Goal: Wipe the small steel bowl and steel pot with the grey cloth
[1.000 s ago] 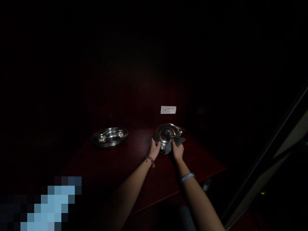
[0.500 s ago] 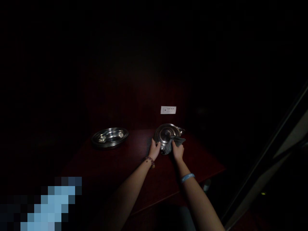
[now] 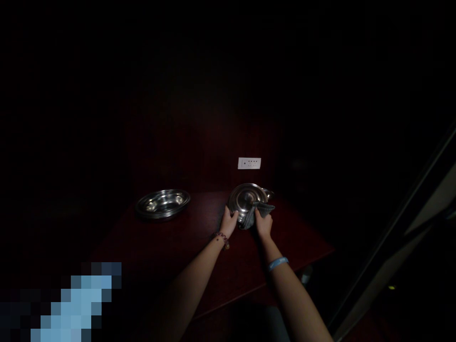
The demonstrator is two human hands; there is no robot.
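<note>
One shiny metal bowl (image 3: 242, 195) is up front here, tilted, over the back right part of a dark red surface (image 3: 302, 242); can't tell if it's touching down. Left hand (image 3: 229, 223) is gripping its near left rim, right hand (image 3: 264, 224) is clenched on a grey cloth (image 3: 264, 208) pressed to the near right edge. Another metal piece (image 3: 270, 194) pokes out just behind, mostly hidden. Wide metal dish (image 3: 164, 202) sits well off to the left, and a white socket plate (image 3: 249, 163) is on the wall behind.
</note>
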